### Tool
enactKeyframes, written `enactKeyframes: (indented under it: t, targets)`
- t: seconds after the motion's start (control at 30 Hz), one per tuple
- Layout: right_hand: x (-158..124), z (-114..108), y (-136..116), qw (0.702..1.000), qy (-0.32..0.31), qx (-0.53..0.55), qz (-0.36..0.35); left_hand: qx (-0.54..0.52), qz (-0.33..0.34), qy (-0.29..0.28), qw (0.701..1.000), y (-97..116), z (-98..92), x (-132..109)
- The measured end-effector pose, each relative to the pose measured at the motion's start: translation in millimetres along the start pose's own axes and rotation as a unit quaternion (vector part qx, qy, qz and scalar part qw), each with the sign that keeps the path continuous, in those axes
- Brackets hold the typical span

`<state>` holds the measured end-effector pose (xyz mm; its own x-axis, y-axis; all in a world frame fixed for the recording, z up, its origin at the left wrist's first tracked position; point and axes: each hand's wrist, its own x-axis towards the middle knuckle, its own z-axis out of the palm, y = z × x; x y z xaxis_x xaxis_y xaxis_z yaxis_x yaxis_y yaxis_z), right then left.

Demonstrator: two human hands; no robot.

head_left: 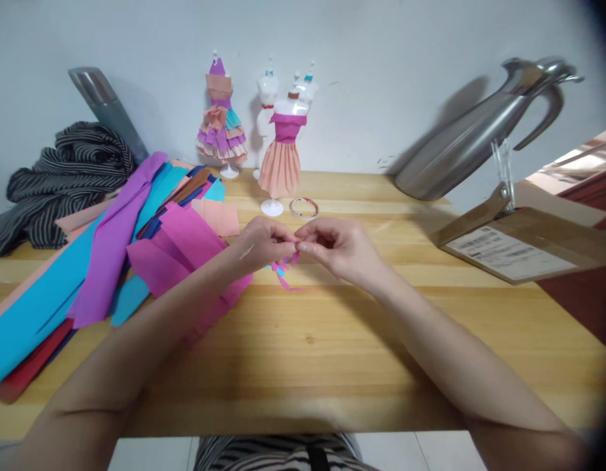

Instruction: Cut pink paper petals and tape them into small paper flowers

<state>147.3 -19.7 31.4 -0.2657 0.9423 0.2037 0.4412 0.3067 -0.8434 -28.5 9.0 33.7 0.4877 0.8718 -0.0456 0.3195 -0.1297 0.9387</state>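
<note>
Over the middle of the table, my left hand (pixel 264 244) and my right hand (pixel 338 246) meet fingertip to fingertip. Both are closed in a pinch; what is between the fingers is too small and covered to make out. Just below the fingertips lie thin pink, purple and blue paper scraps (pixel 283 280). A bracelet-like ring (pixel 304 208) rests beyond my hands. Behind it stands a small white dress form in a magenta top and pleated peach skirt (pixel 280 169). Pink crepe paper sheets (pixel 195 239) lie beside and partly under my left forearm.
More crepe paper strips (pixel 104 261) cover the table's left side, by a striped cloth (pixel 77 167) and a metallic bottle (pixel 104 98). A ruffled-dress form (pixel 221 127) and other white forms stand by the wall. At right are a steel jug (pixel 459 140) and cardboard box (pixel 542 239).
</note>
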Motion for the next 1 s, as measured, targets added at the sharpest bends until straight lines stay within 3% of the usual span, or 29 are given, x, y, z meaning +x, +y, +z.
enactKeyframes:
  t: [0.23,0.43,0.6,0.83,1.0]
  targets:
    - [14,-4,-12,0.991,-0.054,-0.118,-0.017,0.054,0.001,0.039,0.998,1,-5.7,3]
    - [21,-3,2,0.994,-0.099,-0.039,0.005,0.085,0.017,0.019,0.996,-14,-11.5,7]
    - [19,-7,12,0.987,-0.148,0.049,0.049,0.057,-0.020,-0.001,0.998,-14,-12.1,8]
    - [20,-13,17,0.984,-0.112,0.095,0.098,0.021,-0.060,-0.035,0.997,-13,-16.2,11]
    - [19,-15,18,0.996,-0.065,0.048,0.039,0.104,-0.002,0.003,0.995,-21,-12.4,12]
